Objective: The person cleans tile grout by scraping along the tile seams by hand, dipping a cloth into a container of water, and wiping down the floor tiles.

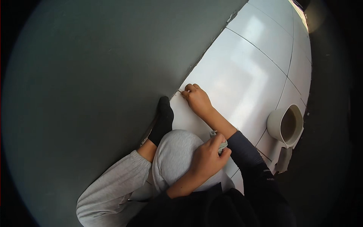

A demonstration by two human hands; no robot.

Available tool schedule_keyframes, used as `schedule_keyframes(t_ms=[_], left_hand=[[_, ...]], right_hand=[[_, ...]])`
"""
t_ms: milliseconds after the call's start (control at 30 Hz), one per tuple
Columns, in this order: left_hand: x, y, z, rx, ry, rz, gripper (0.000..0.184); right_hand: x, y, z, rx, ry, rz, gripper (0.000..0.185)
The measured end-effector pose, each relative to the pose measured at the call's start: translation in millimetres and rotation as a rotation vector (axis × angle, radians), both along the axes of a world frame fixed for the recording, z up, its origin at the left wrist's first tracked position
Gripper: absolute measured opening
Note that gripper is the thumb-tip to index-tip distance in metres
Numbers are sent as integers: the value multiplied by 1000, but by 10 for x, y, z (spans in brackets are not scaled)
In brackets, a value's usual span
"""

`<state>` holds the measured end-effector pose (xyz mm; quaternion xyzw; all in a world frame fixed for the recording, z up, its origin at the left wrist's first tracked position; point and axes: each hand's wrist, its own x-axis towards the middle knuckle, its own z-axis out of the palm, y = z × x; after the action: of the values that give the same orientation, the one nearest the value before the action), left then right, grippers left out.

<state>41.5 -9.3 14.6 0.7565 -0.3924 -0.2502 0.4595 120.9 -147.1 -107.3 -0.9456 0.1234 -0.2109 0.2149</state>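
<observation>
My left hand (pixel 210 157) is closed round a crumpled grey-green cloth (pixel 223 145), held above my lap beside my right forearm. Farther forward, my right hand (pixel 197 99) is low over the white tiled floor (pixel 234 79), by the seam where the tiles meet the dark grey wall (pixel 94 68). Its fingertips are pinched on something small and thin at the tile edge, too small to identify. Bits of the seam look rough and chipped.
A white container (pixel 275 123) of brownish liquid stands on the right, with a grey piece (pixel 283 159) hanging beside it. My foot in a black sock (pixel 163 119) rests against the wall edge. My bent legs in grey trousers (pixel 117 178) fill the lower left.
</observation>
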Motion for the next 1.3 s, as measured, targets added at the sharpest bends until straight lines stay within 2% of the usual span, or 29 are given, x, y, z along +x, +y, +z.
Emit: schedule_keyframes(t_ms=[167, 467, 533, 700, 767, 967, 1067, 1300], left_hand=[[-3, -1, 2, -1, 10, -20, 18], [-16, 19, 9, 17, -9, 12, 19], [-2, 4, 26, -2, 6, 8, 19], [8, -8, 35, -11, 15, -8, 18], [-5, -5, 21, -6, 18, -22, 18], [-11, 3, 22, 8, 29, -13, 18], [-7, 11, 24, -8, 6, -1, 18], [-3, -6, 27, -9, -2, -26, 19]], right_hand=[[-528, 6, -12, 0, 19, -15, 12], [181, 70, 98, -33, 96, -7, 13], [58, 11, 38, -53, 20, 5, 12], [-496, -11, 82, -86, 102, 29, 9], [-563, -9, 94, -54, 184, 26, 20], [140, 51, 81, -50, 119, 19, 17], [130, 32, 39, -88, 31, 5, 12], [-1049, -12, 23, -44, 126, -38, 16]])
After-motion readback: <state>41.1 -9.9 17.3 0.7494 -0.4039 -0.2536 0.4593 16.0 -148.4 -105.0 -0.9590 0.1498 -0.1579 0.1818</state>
